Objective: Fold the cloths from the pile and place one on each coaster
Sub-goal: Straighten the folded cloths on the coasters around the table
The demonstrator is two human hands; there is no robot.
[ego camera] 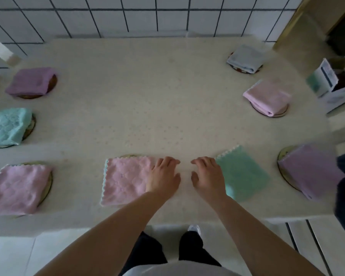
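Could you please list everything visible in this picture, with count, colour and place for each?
Folded fleece cloths: eight; purple, teal and pink down the left; pink and green near centre; grey-blue, pink and purple down the right.
Round coasters: seven seen, dark or patterned, peeking from under cloths, e.g.; none visible under the green cloth.
Table: one, cream speckled.
Tiled wall: white, behind.
Printed boxes: far right.
Left hand: on the centre pink cloth.
Right hand: over the green cloth's edge.

Both hands [184,176] palm-down, fingers relaxed
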